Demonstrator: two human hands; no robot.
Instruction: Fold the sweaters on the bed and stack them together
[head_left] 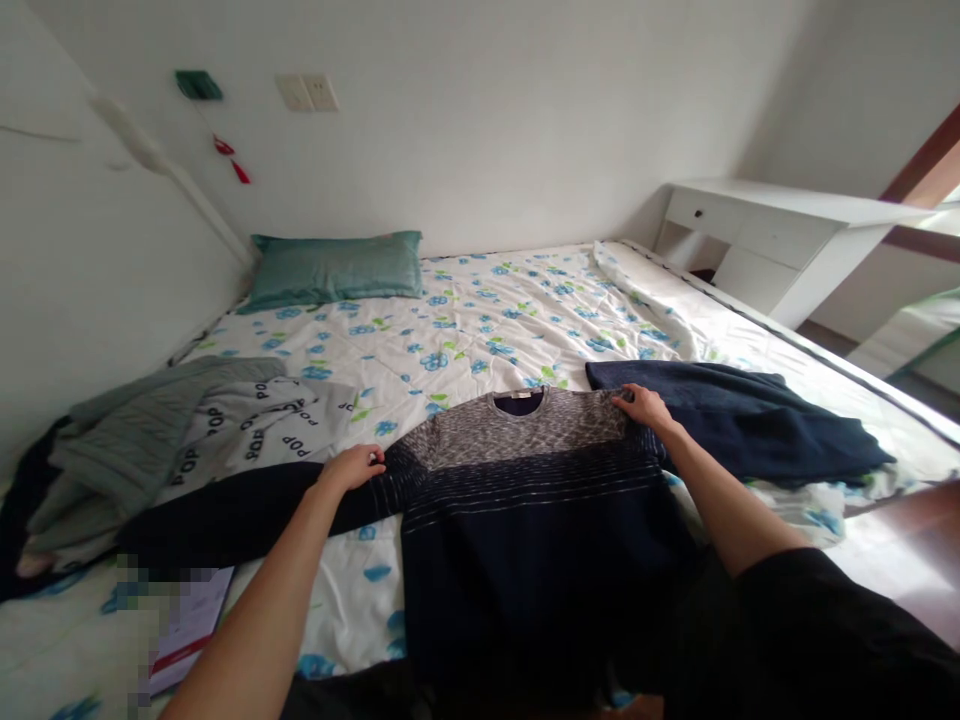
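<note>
A navy sweater with a mottled grey yoke lies flat on the bed, collar pointing away from me. My left hand is closed on the sweater's left sleeve where it meets the shoulder; the sleeve stretches out to the left. My right hand pinches the sweater's right shoulder. A second dark blue garment lies just right of my right hand.
The bed has a white floral quilt and a green pillow at its head. A heap of grey clothes printed "POP" lies at left. A paper rests near the front left. A white desk stands at right.
</note>
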